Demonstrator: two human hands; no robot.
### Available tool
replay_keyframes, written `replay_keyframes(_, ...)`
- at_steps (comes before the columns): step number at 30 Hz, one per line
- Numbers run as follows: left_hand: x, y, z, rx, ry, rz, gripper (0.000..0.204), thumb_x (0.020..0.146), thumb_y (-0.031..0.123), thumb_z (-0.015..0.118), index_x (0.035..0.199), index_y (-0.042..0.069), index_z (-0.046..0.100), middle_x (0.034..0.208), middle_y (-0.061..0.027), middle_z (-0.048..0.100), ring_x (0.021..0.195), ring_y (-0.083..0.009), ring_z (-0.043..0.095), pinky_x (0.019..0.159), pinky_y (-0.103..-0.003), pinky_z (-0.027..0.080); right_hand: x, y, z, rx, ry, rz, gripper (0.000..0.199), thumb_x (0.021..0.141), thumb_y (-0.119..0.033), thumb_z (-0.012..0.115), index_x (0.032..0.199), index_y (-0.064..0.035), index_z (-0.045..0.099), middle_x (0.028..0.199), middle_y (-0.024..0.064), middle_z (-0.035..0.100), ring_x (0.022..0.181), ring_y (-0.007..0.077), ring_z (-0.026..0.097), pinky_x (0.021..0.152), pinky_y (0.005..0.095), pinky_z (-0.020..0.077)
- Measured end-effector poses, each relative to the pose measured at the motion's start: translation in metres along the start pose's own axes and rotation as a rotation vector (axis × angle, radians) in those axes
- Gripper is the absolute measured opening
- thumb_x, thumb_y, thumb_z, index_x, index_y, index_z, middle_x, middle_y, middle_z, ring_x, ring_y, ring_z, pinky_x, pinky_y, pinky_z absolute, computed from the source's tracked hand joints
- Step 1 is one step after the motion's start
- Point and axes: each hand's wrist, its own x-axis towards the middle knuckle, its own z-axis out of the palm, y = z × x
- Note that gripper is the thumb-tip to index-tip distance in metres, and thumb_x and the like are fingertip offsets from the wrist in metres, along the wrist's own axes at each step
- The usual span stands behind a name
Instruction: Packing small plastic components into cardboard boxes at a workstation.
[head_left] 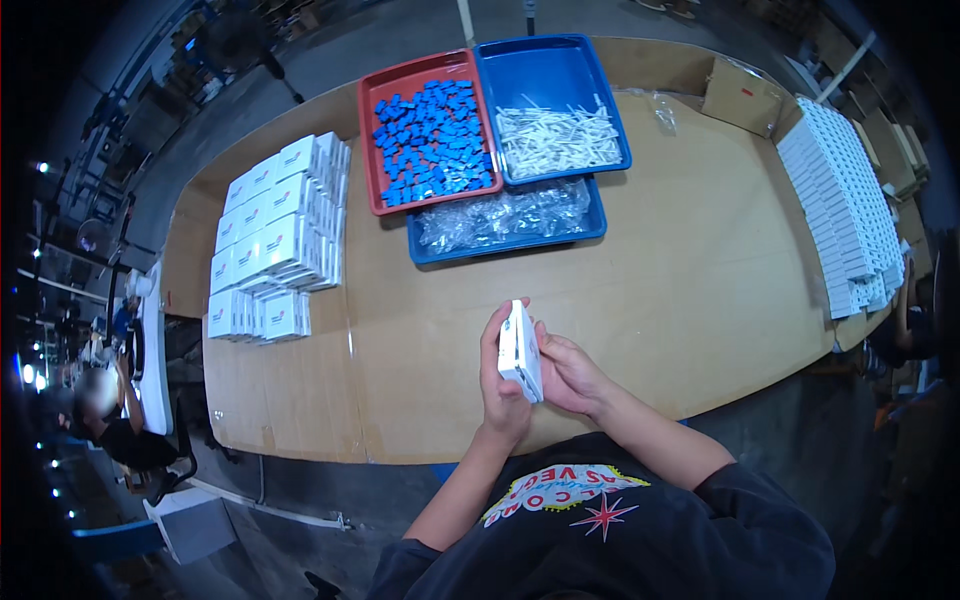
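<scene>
Close in front of my body, a small white box [519,352] is held tilted on its edge between both hands, above the near side of the table. My left hand [497,390] is closed round its left side, with the thumb low on the near end. Against the box's right face rests my right hand [568,372], its fingers partly hidden behind the box. A dark slit runs along the box's narrow side; what is inside cannot be seen.
Stacked white boxes [262,225] stand at the left. At the back are a red tray [374,190] of blue pieces, a blue tray [535,70] of white sticks and a lower blue tray [510,250] of clear plastic bags. White cartons [835,200] pile up at the right.
</scene>
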Motion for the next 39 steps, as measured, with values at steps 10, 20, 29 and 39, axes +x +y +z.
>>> replay_keyframes(10,0.009,-0.004,-0.007,0.231,0.064,0.076,0.111,0.09,0.063,0.068,0.165,0.0,0.015,0.158,-0.026,0.037,0.142,-0.0338,0.045,0.12,-0.046,0.034,-0.005,-0.013,0.034,-0.35,0.364,-0.082,0.042,0.113,-0.034,0.051,0.139,-0.0013,0.055,0.122,0.0106,0.066,0.11,0.016,0.067,0.095,0.033,0.0571)
replay_keyframes(20,0.011,-0.026,-0.014,0.408,0.159,0.242,0.109,0.095,0.078,0.047,0.157,-0.01,0.029,0.147,-0.0256,0.043,0.135,-0.0346,0.049,0.114,-0.047,0.04,-0.002,0.008,0.044,-0.687,0.223,-0.287,0.058,0.104,-0.024,0.069,0.148,0.0049,0.045,0.135,0.0178,0.063,0.122,0.0189,0.064,0.102,0.0317,0.0516)
replay_keyframes(29,0.015,-0.032,-0.018,0.41,0.201,0.231,0.102,0.095,0.079,0.038,0.143,-0.01,0.044,0.137,-0.0219,0.05,0.126,-0.0306,0.055,0.108,-0.044,0.045,-0.009,0.015,0.053,-0.762,0.19,-0.374,0.054,0.109,-0.011,0.056,0.157,0.0069,0.04,0.149,0.0204,0.056,0.134,0.0183,0.055,0.11,0.031,0.0465)
replay_keyframes(39,0.011,-0.029,-0.02,0.319,0.177,0.218,0.089,0.096,0.066,0.037,0.142,-0.009,0.043,0.137,-0.0218,0.049,0.126,-0.0312,0.055,0.108,-0.044,0.045,-0.009,0.013,0.047,-0.959,0.144,-0.458,0.047,0.112,-0.017,0.051,0.154,0.0045,0.048,0.147,0.0169,0.058,0.13,0.0167,0.057,0.109,0.0304,0.0449)
